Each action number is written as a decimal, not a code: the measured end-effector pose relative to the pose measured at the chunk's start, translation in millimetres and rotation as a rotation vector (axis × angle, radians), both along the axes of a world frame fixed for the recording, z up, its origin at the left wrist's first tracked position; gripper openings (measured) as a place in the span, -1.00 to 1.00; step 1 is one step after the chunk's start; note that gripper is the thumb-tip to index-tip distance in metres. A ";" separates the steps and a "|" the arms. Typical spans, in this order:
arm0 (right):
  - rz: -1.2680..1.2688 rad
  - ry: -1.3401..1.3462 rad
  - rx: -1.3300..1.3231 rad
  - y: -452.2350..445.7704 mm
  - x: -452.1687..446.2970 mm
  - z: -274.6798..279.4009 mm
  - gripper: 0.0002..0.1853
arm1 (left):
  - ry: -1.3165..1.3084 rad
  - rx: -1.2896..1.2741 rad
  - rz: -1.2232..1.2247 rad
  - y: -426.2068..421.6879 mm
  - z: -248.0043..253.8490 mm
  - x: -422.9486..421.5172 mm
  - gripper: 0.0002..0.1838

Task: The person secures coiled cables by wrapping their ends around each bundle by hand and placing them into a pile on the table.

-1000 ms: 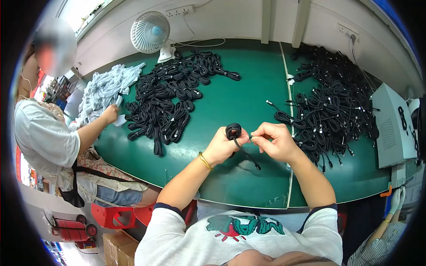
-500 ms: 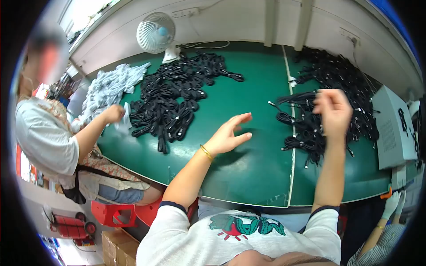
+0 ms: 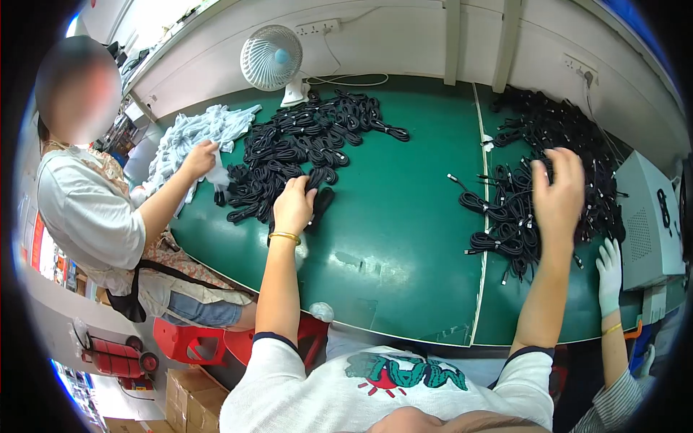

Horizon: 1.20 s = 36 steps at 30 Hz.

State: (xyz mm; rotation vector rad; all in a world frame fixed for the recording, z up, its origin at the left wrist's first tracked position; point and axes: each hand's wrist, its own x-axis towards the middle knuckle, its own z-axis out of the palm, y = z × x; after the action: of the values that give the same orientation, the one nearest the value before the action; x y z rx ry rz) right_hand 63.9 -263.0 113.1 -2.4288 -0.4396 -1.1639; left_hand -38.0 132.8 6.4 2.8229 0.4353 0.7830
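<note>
My left hand (image 3: 293,207) is at the lower edge of the left pile of coiled black cables (image 3: 292,126), its fingers closed on a dark cable bundle (image 3: 322,206) that sticks out beside the thumb. Over the right pile of black cables (image 3: 545,123), many with silvery plugs, is my right hand (image 3: 559,191). Its thumb and fingers are apart, and no held cable is visible between them.
At left, a co-worker (image 3: 94,195) holds something pale beside a heap of light-grey items (image 3: 195,133). A fan (image 3: 272,59) stands at the back. A gloved hand (image 3: 610,278) rests near the grey box (image 3: 646,224) at right.
My left hand, empty and open half a second ago, has moved left to the cables there. My right hand has stayed over the right pile. A gloved hand has come onto the table at right.
</note>
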 end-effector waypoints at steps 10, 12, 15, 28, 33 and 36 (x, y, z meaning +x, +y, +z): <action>0.778 0.341 0.163 67.3 -37.1 -36.9 -0.74 | 0.242 -1.494 -0.910 -112.5 59.9 3.1 -0.68; 0.918 0.426 0.321 72.2 -38.9 -39.0 -0.69 | 0.238 -1.579 -0.905 -130.3 55.5 1.3 -0.70; 0.974 0.625 0.556 78.3 -37.6 -51.6 -0.68 | 0.284 -1.663 -0.876 -142.4 30.2 6.4 -0.74; 0.901 0.610 0.349 92.2 -41.3 -64.1 -0.82 | 0.040 -0.912 -0.767 -148.9 10.5 6.5 -0.80; 0.860 0.683 0.375 92.1 -38.3 -67.0 -0.82 | -0.006 -0.873 -0.699 -156.1 17.4 -0.1 -0.80; 0.851 0.743 0.347 92.3 -37.4 -67.1 -0.83 | -0.048 -0.665 -0.657 -157.3 19.4 -2.6 -0.79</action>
State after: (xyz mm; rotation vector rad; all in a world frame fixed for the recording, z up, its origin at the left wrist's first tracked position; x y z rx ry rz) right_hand 26.5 -170.8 46.0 -1.8409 -0.8112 0.0350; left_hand -40.6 -24.5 25.8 2.1029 -0.2143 0.4449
